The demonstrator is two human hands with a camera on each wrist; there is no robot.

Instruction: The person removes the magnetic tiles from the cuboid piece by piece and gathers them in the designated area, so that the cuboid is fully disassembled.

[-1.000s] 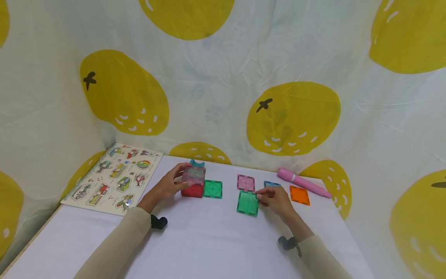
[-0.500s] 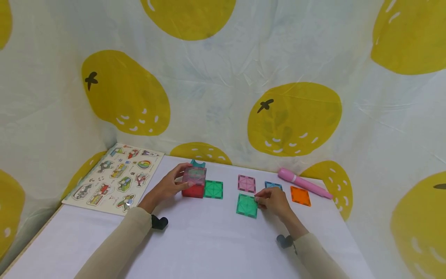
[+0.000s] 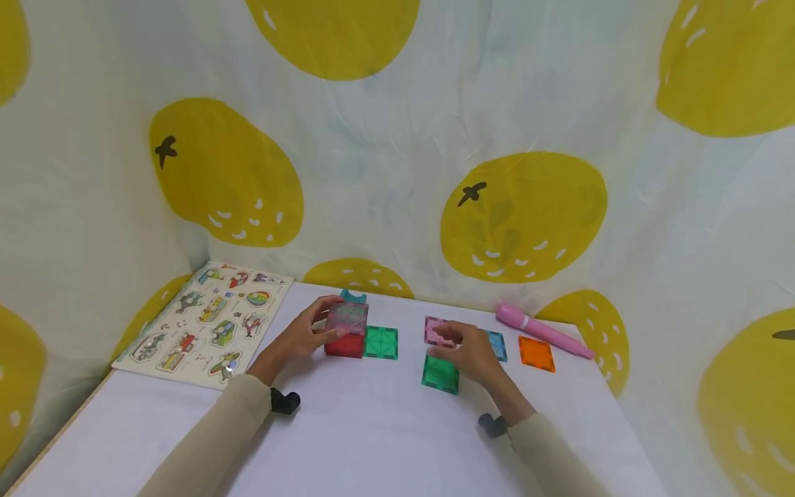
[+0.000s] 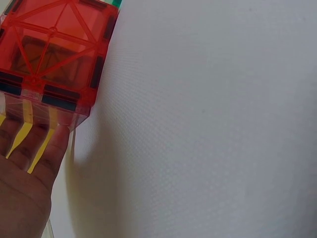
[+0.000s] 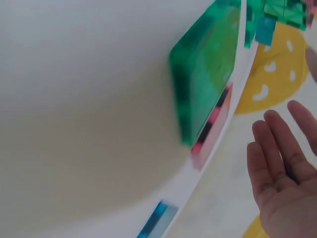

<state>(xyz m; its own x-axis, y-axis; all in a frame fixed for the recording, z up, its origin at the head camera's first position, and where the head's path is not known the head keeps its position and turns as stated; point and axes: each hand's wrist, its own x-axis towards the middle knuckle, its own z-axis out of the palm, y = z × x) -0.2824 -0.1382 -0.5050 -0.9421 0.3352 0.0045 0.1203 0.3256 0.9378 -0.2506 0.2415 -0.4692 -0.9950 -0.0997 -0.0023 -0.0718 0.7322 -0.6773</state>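
A small box of see-through magnetic tiles point(image 3: 345, 345), red in front and pinkish on top, stands on the white table; my left hand point(image 3: 306, 334) grips its left side. In the left wrist view the red tile point(image 4: 52, 37) faces me and my fingertips point(image 4: 62, 134) show against the box's lower edge. My right hand point(image 3: 473, 352) hovers over a green tile point(image 3: 439, 376), holding nothing, its fingers relaxed and apart from the tile in the right wrist view. A pink tile point(image 3: 433, 330) lies just behind, partly covered by that hand.
Another green tile point(image 3: 381, 343) lies beside the box, with a teal piece point(image 3: 353, 297) behind it. A blue tile point(image 3: 498, 345), an orange tile point(image 3: 537, 354) and a pink marker-shaped stick point(image 3: 546, 331) lie right. A picture puzzle board point(image 3: 205, 324) lies left.
My right hand has let go of the green tile's right edge and lifted slightly left over it, uncovering more of the blue tile. The left hand stays on the box.
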